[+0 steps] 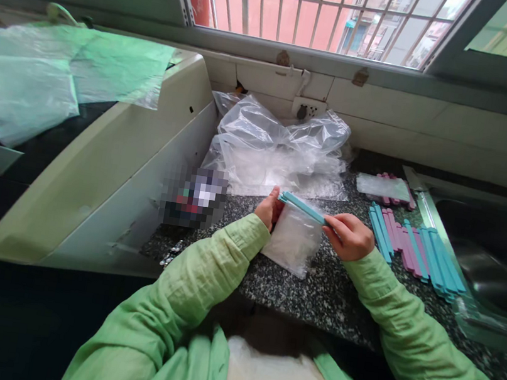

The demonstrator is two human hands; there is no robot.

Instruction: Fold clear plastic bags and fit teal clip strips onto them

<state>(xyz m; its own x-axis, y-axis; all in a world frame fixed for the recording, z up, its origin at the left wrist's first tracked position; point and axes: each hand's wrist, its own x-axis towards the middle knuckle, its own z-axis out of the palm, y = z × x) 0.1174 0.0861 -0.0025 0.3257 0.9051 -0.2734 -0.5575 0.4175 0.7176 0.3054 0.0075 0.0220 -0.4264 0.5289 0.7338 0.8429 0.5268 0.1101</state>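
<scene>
A long, narrow teal plastic strip (303, 207) is held level between my two hands, over small clear plastic bags (292, 240) lying on the counter. My left hand (270, 208) is closed around its left end, where the teal pieces look doubled. The right end is pinched between the thumb and fingers of my right hand (349, 236). To the right lie rows of teal strips (440, 262) and purple strips (401, 240) of the same shape. Another small stack of clear bags (382, 186) rests partly on purple strips behind them.
Large crumpled clear plastic bags (283, 150) fill the back of the speckled counter (333, 297). A beige machine (159, 119) with plastic sheets on it stands left, beside a blurred object (195, 197). At the right is a sink (493, 276); a barred window (318, 9) is behind.
</scene>
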